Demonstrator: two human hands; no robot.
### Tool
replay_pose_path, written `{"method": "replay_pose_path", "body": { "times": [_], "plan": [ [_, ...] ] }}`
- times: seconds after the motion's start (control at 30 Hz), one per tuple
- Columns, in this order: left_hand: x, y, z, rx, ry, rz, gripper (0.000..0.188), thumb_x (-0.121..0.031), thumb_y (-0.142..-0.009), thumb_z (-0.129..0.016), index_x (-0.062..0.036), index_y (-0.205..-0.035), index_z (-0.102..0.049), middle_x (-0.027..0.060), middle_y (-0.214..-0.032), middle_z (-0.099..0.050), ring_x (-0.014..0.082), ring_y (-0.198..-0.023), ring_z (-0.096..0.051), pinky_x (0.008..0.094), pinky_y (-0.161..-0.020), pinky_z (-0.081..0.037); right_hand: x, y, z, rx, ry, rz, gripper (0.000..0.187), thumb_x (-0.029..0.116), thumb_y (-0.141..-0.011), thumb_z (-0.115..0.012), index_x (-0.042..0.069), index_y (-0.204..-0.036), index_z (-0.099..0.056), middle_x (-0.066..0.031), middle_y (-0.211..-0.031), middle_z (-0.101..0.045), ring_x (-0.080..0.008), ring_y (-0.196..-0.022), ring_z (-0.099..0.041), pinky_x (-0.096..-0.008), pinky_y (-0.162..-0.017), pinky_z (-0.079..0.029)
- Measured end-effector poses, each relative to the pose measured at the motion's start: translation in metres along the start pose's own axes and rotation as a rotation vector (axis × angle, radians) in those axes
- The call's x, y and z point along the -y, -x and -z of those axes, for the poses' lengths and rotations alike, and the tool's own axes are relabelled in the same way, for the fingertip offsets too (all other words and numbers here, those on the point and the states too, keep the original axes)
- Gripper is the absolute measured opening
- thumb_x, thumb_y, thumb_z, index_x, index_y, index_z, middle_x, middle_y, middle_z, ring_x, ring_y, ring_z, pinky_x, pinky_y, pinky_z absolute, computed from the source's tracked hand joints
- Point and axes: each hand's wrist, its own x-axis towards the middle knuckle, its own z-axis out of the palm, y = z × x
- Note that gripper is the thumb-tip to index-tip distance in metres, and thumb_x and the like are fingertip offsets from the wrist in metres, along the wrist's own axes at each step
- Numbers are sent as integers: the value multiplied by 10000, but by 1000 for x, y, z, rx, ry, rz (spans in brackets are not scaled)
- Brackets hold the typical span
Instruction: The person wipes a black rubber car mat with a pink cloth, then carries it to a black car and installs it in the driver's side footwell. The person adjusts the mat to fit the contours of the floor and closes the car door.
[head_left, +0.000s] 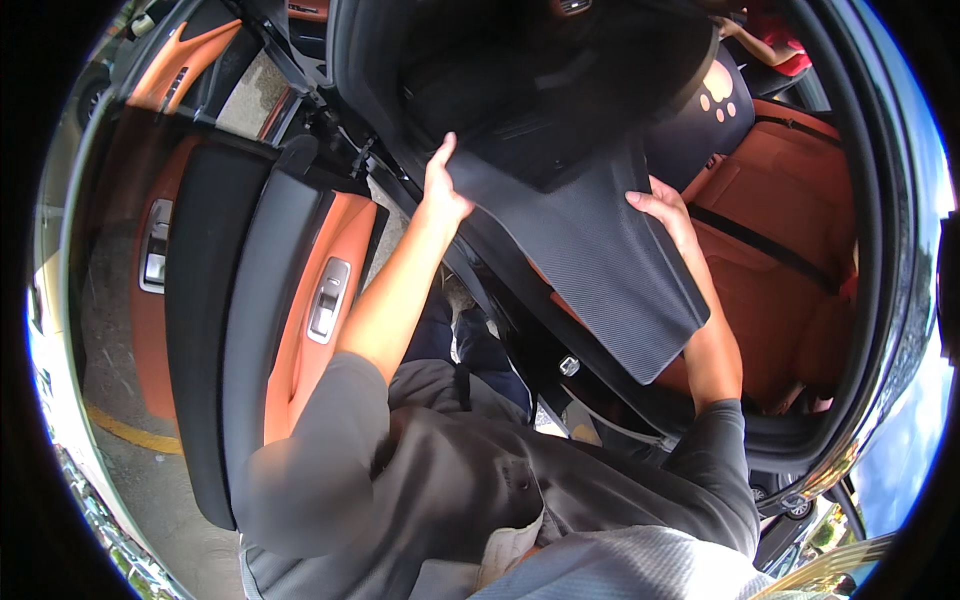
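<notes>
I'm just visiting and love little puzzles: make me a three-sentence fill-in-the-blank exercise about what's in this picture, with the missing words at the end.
1. The left hand and the right hand hold a dark ribbed mat; the one nearer the open door is the ____ hand.
2. The strap running diagonally across the orange seat is ____ in colour.
3. The pale print on the dark panel is shaped like an animal's ____.

Missing words: left; black; paw.
</notes>
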Motion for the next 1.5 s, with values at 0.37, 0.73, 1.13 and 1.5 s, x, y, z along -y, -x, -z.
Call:
{"method": "replay_pose_path", "body": {
  "times": [0.37,0.73,1.13,1.5],
  "plan": [
    [-67,-82,-26,304,-439,-403,366,30,-810,-683,-5,-1166,-609,101,-994,-664,223,-878,-652,360,-808,-541,-68,-64,6,-81,-227,-105,614,-28,-805,-643,12,-1381,-434,-74,-1265,-576,-166,-1096,-573,-289,-990,-419],
    [-93,-152,57,67,-500,-384,349,50,-779,-695,3,-1119,-629,103,-977,-671,217,-849,-652,352,-784,-545,-164,-136,-24,-215,-242,-78,588,-148,-782,-569,4,-1336,-443,-85,-1244,-582,-135,-1004,-614,-265,-929,-469],
    [-110,-201,118,-28,-523,-376,373,16,-773,-729,-1,-1133,-631,98,-1020,-678,215,-890,-655,346,-797,-534,-228,-180,-39,-186,-272,-85,605,-168,-782,-583,-4,-1346,-441,-92,-1260,-581,-163,-1125,-563,-278,-997,-432],
    [-109,-212,125,-108,-561,-464,379,25,-795,-714,2,-1161,-617,101,-1070,-667,229,-941,-645,346,-860,-518,-220,-209,-22,-225,-214,-182,714,40,-789,-732,-29,-1390,-354,-140,-1319,-515,-211,-1141,-554,-325,-1003,-431]
  ]
}}
